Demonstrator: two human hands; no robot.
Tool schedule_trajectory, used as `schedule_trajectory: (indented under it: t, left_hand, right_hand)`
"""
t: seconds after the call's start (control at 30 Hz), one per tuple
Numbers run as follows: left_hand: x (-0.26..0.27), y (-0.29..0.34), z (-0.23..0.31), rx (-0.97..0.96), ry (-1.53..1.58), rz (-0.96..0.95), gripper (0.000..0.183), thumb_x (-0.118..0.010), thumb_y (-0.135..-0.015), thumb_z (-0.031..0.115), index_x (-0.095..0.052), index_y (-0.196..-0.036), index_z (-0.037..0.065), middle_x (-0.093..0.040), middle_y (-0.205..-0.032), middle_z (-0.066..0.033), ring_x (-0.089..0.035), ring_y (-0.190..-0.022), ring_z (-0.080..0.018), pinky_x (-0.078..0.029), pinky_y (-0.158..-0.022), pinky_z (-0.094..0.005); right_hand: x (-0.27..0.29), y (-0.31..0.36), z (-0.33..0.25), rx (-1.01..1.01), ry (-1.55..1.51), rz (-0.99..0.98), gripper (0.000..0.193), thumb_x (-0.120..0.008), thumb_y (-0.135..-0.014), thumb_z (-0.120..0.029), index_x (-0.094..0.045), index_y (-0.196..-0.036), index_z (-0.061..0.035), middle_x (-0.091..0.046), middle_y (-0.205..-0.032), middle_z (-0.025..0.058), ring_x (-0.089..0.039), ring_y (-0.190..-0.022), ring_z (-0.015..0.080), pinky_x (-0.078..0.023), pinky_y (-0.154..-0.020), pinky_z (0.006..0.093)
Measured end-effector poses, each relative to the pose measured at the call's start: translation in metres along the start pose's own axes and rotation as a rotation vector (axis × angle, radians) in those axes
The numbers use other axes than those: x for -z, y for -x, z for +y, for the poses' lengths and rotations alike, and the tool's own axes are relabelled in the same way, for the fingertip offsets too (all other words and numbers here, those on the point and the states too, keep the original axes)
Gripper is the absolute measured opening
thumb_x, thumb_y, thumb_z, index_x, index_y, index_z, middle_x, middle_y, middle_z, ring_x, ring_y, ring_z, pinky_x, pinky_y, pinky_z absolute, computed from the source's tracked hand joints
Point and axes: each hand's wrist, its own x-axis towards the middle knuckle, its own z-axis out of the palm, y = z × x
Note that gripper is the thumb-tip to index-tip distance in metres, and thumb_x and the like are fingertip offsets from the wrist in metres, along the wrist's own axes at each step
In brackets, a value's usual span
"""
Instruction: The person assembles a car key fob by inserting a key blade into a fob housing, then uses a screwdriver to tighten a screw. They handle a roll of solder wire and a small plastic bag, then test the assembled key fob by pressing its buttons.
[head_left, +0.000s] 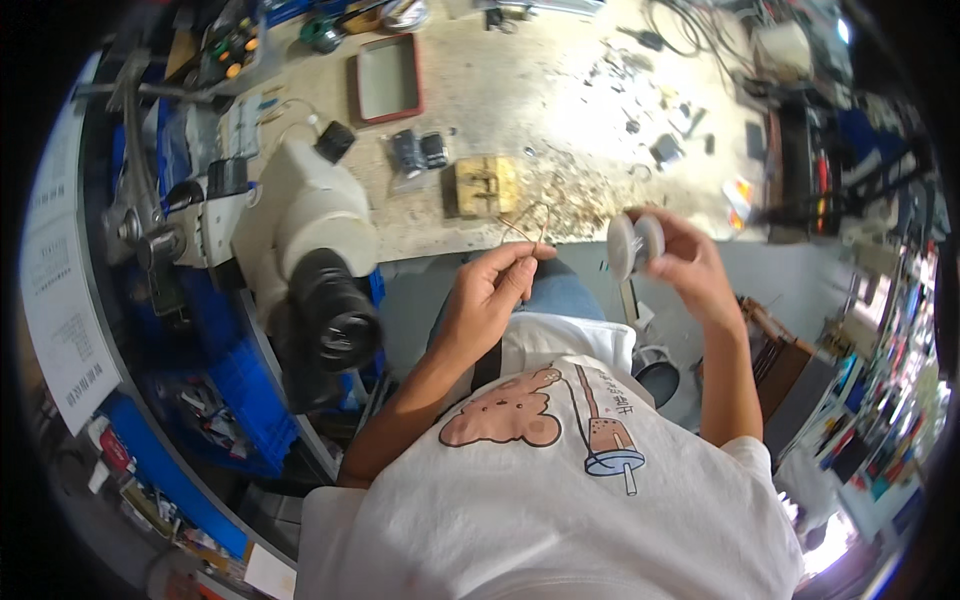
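My left hand (487,298) is in front of the bench's near edge, its thumb and forefinger pinched on a thin copper-coloured wire (543,232) that bends up over that edge. Held up to the right, a pale grey-white spool (622,247) with two round flanges sits in the fingers of my right hand (697,268). Whether the wire runs to the spool cannot be made out. Just beyond my left hand, a yellow block (485,186) with dark slots rests near the bench edge.
A microscope (320,220) with black eyepieces stands at the left. Farther back lie a red-rimmed tray (418,80) and small bagged black parts (408,153). Dark debris (580,200) and scattered small parts cover the bench (500,110) toward the right. Blue bins (240,410) are at lower left.
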Motion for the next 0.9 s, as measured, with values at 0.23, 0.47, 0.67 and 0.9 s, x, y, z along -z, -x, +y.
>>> schedule_trajectory:
  t: [0.23,0.47,0.67,0.9]
  left_hand:
    - [-0.087,0.005,0.008,-0.018,-0.255,-0.184,0.018,-0.050,-0.088,0.010,-0.061,-0.096,-0.001,-0.054,-0.074,0.0001,-0.045,-0.062,-0.0049,-0.037,-0.056,-0.0188]
    - [-0.162,0.027,-0.026,0.052,-0.326,-0.148,0.018,-0.049,-0.087,0.010,-0.060,-0.096,-0.002,-0.057,-0.077,-0.0012,-0.045,-0.061,-0.0051,-0.038,-0.056,-0.0189]
    - [-0.197,0.029,-0.038,0.079,-0.275,-0.066,0.019,-0.050,-0.088,0.010,-0.061,-0.096,-0.002,-0.056,-0.074,-0.0010,-0.045,-0.061,-0.0053,-0.037,-0.055,-0.0188]
    - [-0.203,0.027,-0.053,0.005,-0.484,-0.115,0.016,-0.052,-0.086,0.009,-0.063,-0.093,-0.001,-0.057,-0.072,-0.0021,-0.045,-0.059,-0.0054,-0.036,-0.052,-0.0205]
  right_hand:
    - [0.013,0.047,0.076,0.009,-0.220,0.097,0.053,-0.073,-0.069,-0.013,-0.050,-0.115,-0.0008,-0.056,-0.102,0.0081,-0.053,-0.093,0.0149,-0.044,-0.081,0.0288]
    - [0.067,0.081,0.087,0.068,-0.564,0.113,0.055,-0.070,-0.074,-0.020,-0.046,-0.119,-0.0009,-0.055,-0.105,0.0093,-0.057,-0.093,0.0191,-0.050,-0.079,0.0351]
    - [0.101,0.102,0.091,0.096,-0.703,0.128,0.048,-0.066,-0.079,-0.019,-0.046,-0.119,-0.0021,-0.055,-0.107,0.0097,-0.057,-0.096,0.0198,-0.050,-0.081,0.0372]
    - [0.101,0.107,0.089,0.031,-0.951,0.217,0.039,-0.059,-0.083,-0.025,-0.046,-0.114,-0.0046,-0.056,-0.101,0.0080,-0.057,-0.093,0.0200,-0.052,-0.081,0.0402]
